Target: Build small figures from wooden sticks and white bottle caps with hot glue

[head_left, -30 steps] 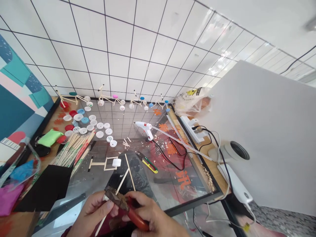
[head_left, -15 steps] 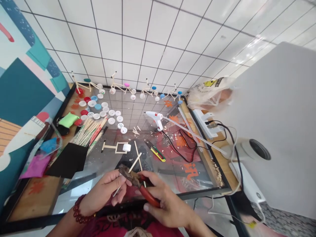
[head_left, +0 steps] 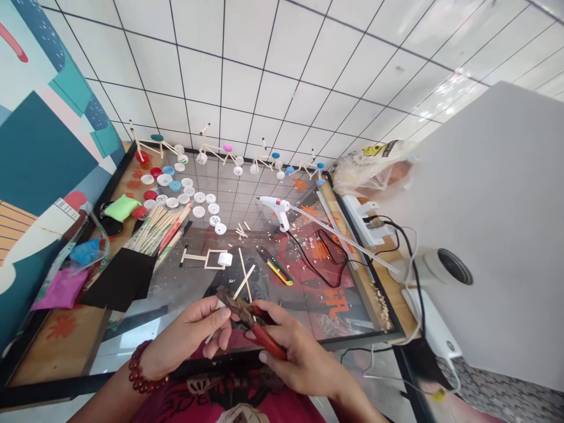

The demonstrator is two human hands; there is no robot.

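Observation:
My left hand (head_left: 200,326) pinches a thin wooden stick (head_left: 245,279) between thumb and fingers. The stick slants from the upper right down to the lower left, partly hidden by the jaws and fingers. Red-handled pliers (head_left: 240,308), rusty at the head, are gripped in my right hand (head_left: 293,352). Their jaws lie across the stick by my left fingertips; whether they bite on it I cannot tell. Another stick (head_left: 244,264) lies on the glass tabletop just beyond. Further off is a small stick frame (head_left: 205,257) with a white bottle cap (head_left: 225,259) on it.
A yellow-green cutter (head_left: 279,273) and a white glue gun (head_left: 277,208) with a trailing black cord lie ahead. To the left are bundled sticks (head_left: 154,232), black sheets (head_left: 117,279) and loose caps (head_left: 199,211). Stick models (head_left: 215,153) line the back edge; a power strip (head_left: 363,220) sits right.
The view has shifted slightly. Both hands, the pliers and the stick keep nearly the same pose, with the pliers turned a little.

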